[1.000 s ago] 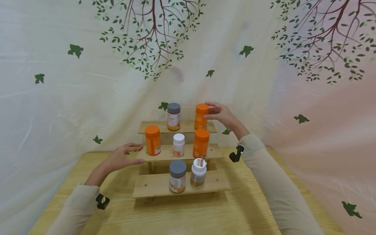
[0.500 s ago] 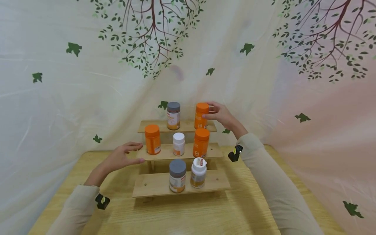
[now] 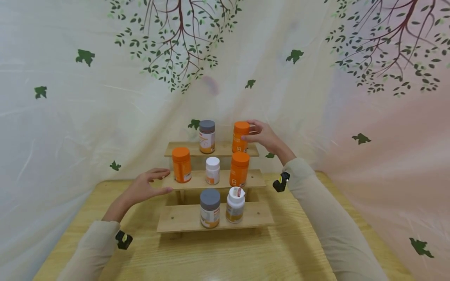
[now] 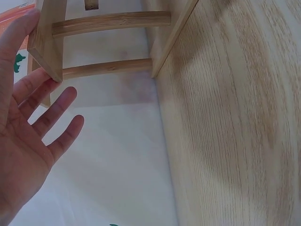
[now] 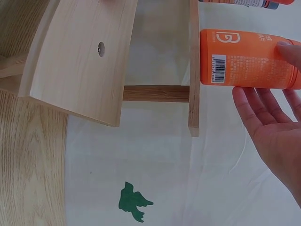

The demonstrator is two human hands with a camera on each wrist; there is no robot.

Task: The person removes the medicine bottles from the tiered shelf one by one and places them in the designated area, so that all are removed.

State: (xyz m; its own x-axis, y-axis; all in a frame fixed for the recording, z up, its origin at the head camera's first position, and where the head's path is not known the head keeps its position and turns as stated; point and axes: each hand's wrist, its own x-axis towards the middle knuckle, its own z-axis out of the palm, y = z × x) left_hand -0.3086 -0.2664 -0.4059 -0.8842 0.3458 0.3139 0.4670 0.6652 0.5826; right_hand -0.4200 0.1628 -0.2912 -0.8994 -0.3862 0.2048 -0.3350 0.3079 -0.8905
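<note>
Top-tier orange bottle (image 5: 249, 56), white-lettered, barcoded — right hand (image 5: 278, 136) pinching it, left hand (image 4: 23, 146) pinching middle shelf (image 4: 47, 30)

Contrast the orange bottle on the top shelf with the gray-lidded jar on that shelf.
The orange bottle has an orange lid and body; the gray-lidded jar has a gray lid and a white-and-orange body. The right hand holds the orange bottle, while no hand touches the gray-lidded jar. Both stand upright on the top shelf.
</note>
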